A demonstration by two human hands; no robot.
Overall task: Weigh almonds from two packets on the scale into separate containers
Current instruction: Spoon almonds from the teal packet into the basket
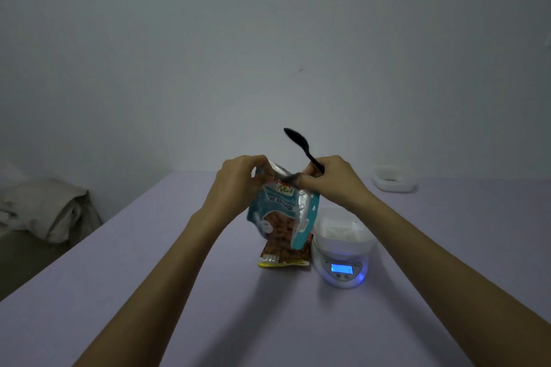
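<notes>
Packet [277, 211] of almonds hangs above the worktop [149, 292], its top pinched by left hand [238, 179] and right hand [337, 179], which also grips a spoon [298, 140]; second packet [283, 258] lies beside the scale [343, 272] bearing a container [343, 229].

Both hands [286, 179] grip teal almond packet [283, 211]; right holds spoon [301, 147].

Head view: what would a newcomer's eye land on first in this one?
The left hand and right hand hold a teal almond packet up at centre, pinching its top; a black spoon sticks up from the right hand. To its right, the scale glows blue under a white container. A second packet lies flat below.
</notes>
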